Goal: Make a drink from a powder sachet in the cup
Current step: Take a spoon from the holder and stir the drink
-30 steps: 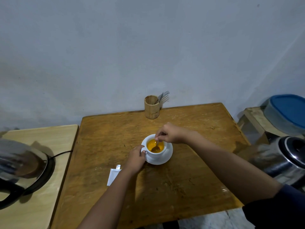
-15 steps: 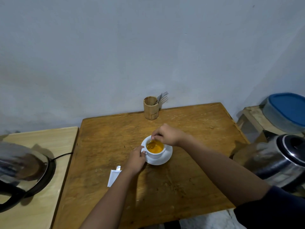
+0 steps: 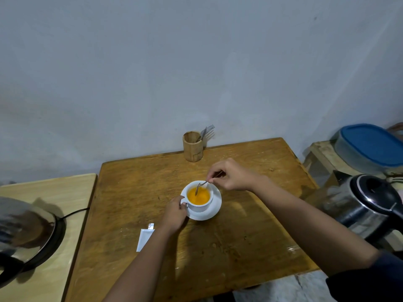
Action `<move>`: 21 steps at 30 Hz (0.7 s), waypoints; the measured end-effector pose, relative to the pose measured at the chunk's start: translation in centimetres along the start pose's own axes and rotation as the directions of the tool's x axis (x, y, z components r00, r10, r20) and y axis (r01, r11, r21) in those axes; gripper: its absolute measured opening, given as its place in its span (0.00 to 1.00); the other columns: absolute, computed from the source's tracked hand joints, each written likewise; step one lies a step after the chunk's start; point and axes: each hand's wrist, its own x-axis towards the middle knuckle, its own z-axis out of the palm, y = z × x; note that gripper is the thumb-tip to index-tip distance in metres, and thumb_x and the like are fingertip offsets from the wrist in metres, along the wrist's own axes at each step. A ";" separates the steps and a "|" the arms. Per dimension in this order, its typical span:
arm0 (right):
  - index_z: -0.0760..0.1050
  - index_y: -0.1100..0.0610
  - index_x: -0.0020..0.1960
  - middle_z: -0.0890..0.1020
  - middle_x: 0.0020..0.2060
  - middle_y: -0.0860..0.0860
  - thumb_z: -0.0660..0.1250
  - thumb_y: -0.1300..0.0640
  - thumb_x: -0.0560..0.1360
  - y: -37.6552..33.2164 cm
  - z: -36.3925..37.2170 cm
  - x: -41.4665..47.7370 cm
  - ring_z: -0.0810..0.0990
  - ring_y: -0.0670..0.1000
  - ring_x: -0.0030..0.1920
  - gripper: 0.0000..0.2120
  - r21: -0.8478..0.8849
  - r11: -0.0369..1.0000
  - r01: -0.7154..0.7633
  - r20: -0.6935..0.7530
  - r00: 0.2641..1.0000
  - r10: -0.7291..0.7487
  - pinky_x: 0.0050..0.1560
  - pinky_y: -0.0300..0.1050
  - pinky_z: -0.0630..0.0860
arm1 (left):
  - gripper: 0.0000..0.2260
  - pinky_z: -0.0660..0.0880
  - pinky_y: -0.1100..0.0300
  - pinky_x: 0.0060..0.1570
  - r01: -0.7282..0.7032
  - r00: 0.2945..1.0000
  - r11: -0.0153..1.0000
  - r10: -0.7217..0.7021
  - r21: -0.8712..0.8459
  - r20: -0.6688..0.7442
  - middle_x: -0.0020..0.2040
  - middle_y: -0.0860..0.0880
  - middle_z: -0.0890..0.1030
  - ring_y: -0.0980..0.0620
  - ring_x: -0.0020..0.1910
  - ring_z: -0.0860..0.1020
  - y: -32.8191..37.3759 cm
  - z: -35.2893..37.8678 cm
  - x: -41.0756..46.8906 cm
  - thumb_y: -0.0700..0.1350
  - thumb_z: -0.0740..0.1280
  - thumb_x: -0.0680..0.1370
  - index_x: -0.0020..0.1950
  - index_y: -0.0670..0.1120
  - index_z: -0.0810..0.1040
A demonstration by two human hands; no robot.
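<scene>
A white cup [image 3: 201,206] full of orange drink stands on a white saucer [image 3: 212,211] in the middle of the wooden table [image 3: 250,236]. My left hand [image 3: 175,212] grips the cup's handle on its left side. My right hand [image 3: 231,175] is just behind and to the right of the cup, pinching the handle of a metal spoon [image 3: 199,186] whose bowl dips into the drink. A torn white sachet [image 3: 145,236] lies flat on the table to the left of my left forearm.
A bamboo holder [image 3: 193,148] with a fork stands at the table's far edge by the wall. One steel kettle [image 3: 368,205] sits at the right, another kettle [image 3: 24,232] on a lighter side table at the left. A blue-lidded tub [image 3: 370,144] rests on a crate.
My right hand has shifted right and lifted slightly, and the spoon now slants into the cup's far side. My left hand has stayed on the handle.
</scene>
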 end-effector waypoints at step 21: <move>0.73 0.69 0.58 0.79 0.50 0.63 0.58 0.68 0.77 6.6 4.6 -4.5 0.82 0.50 0.40 0.11 0.989 0.016 0.144 -0.069 0.367 0.928 0.35 0.33 0.81 | 0.14 0.68 0.60 0.55 -0.013 0.999 0.999 0.012 -0.036 -0.036 0.63 0.45 0.77 0.50 0.59 0.74 -0.1 0.1 -0.6 0.43 0.57 0.80 0.64 0.46 0.73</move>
